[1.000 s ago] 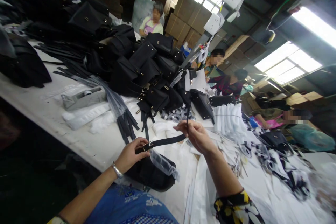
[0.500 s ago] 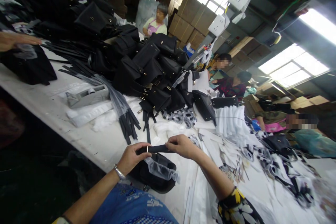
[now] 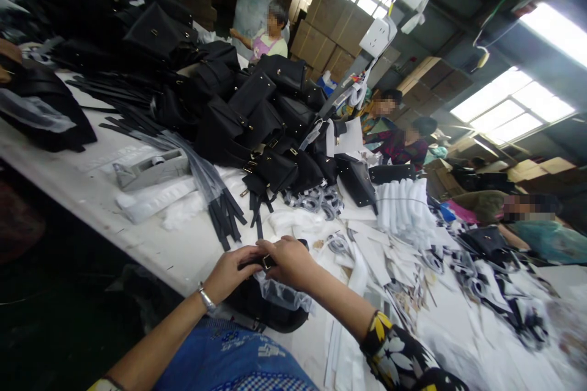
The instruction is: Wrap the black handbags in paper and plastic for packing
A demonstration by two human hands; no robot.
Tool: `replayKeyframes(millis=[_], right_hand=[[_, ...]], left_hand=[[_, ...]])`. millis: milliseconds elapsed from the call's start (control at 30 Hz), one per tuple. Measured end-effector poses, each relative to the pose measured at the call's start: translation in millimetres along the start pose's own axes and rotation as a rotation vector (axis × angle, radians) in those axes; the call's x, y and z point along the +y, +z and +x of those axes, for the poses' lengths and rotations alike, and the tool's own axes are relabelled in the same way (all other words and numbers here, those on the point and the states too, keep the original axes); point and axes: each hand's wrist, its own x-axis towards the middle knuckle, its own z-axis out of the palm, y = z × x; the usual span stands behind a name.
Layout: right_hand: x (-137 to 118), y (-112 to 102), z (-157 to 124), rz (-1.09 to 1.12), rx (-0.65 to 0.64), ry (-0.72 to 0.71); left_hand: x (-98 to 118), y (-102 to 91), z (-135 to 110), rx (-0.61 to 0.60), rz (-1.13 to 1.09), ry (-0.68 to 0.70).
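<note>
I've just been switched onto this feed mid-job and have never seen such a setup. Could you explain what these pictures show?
There is no machine here: these are a person's own bare hands. All the pictures come from one camera worn on the head, looking forward and down. The left hand and right hand meet at a black strap with a metal buckle, both gripping it. Below them lies a black bag with clear plastic on it. The pale table also bears a heap of black bags, loose black straps partly wrapped in plastic, and white rolls. Other people sit beyond.
</note>
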Motion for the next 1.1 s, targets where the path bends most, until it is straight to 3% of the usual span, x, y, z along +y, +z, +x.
replayKeyframes(millis=[100,200,433,567,667,733,833,933,1033,1100], right_hand=[[5,1,2,-0.002,0.036,0.037],[15,-4,0,0.016,0.024,0.047],[28,-9,-7,0.038,0.033,0.159],[30,-8,-7,0.098,0.048,0.167],[28,-12,-6,0.173,0.076,0.105],[24,-18,-5,0.328,0.136,-0.022],[14,-32,-3,0.760,0.189,-0.215],[9,-51,-7,1.253,0.139,-0.286],[12,-71,-19,1.507,0.252,-0.283],[16,-82,-27,1.524,0.371,-0.248]], left_hand=[[6,-3.6,-1,0.105,0.097,-0.018],[3,-19.9,-5,0.211,0.168,-0.058],[-46,-112.9,-35,0.390,0.148,-0.242],[-49,-139.0,-50,0.513,0.048,-0.300],[-25,-130.4,-47,0.535,-0.106,-0.253],[2,-118.0,-39,0.513,-0.203,-0.185],[51,-101.0,-21,0.435,-0.262,-0.094],[85,-88.3,-3,0.358,-0.383,0.029],[79,-70.7,11,0.281,-0.452,0.168],[56,-53.7,19,0.120,-0.227,0.190]])
